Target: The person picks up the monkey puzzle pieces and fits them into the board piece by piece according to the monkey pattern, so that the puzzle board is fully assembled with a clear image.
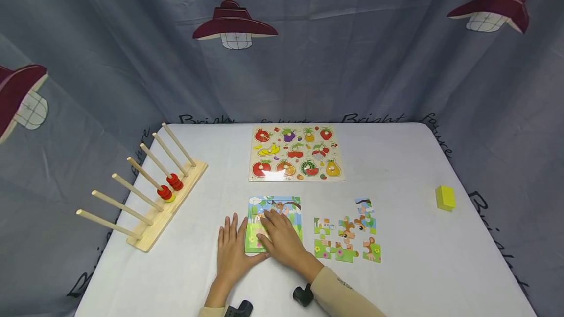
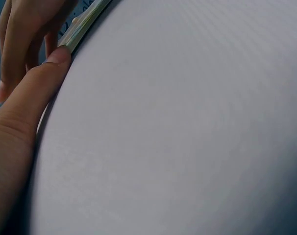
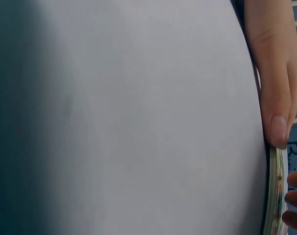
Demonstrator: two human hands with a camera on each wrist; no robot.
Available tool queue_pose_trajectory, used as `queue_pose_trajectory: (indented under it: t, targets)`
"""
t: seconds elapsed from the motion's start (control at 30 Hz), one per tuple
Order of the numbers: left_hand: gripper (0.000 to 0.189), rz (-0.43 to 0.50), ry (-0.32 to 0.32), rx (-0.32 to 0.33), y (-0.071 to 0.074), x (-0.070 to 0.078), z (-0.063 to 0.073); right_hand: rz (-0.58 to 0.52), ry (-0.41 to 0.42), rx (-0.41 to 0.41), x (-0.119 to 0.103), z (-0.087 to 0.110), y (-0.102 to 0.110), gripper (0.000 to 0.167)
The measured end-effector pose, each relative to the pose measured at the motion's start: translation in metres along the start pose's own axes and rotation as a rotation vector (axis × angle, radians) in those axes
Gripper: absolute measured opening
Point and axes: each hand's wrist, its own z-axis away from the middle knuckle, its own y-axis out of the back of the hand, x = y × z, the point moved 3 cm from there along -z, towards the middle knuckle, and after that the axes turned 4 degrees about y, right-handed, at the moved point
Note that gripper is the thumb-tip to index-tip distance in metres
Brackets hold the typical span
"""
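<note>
A jigsaw puzzle board with a colourful picture lies on the table in front of the person. Along its left side the left hand rests with straight fingers, and its thumb touches the board's near edge, as the left wrist view shows too. The right hand lies over the board's right half with its fingers spread on the picture, hiding part of it. In the right wrist view, right fingertips appear at the board's top surface. Loose jigsaw pieces, several of them interlocked, lie to the right of the board.
Behind the board lies a wooden fruit puzzle. A wooden peg stand with red rings and a yellow one stands at the left. Far right sits a yellow block. A grey curtain hangs behind the white table.
</note>
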Motion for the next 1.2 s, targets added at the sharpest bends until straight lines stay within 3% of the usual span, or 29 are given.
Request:
queue_pose_trajectory:
  t: [0.37, 0.6, 0.73, 0.97, 1.2]
  targets:
    - [0.114, -0.003, 0.008, -0.022, 0.002, 0.001, 0.000, -0.049, -0.047, -0.063, -0.001, 0.000, -0.004, 0.056]
    - [0.116, 0.010, 0.017, -0.030, 0.002, 0.001, 0.000, -0.086, -0.064, -0.050, 0.001, 0.000, -0.001, 0.057]
    - [0.116, 0.023, 0.021, -0.022, 0.001, 0.001, 0.000, -0.116, -0.078, 0.036, 0.005, -0.001, 0.005, 0.050]
    - [0.116, 0.036, 0.020, -0.002, 0.000, 0.001, 0.000, -0.150, -0.117, 0.318, 0.027, 0.002, 0.023, 0.021]
    - [0.116, 0.056, 0.039, -0.025, -0.001, 0.000, 0.000, -0.240, -0.314, 0.468, 0.072, 0.024, 0.045, 0.013]
